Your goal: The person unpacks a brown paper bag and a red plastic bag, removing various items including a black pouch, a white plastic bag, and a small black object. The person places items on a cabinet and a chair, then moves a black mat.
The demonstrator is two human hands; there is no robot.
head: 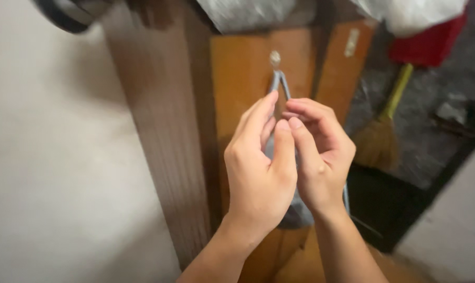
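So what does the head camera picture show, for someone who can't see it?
Two bare hands, the left hand and the right hand, pinch a grey strap loop that hangs from a small metal hook on an orange-brown wooden panel. A blurry broom leans to the right, beneath a red thing.

A single head-worn camera looks forward and down from close behind the left hand (261,173) and right hand (318,157), which fill the middle of the frame. It faces an orange wooden panel (242,78), with a broom (379,136) off to the right.
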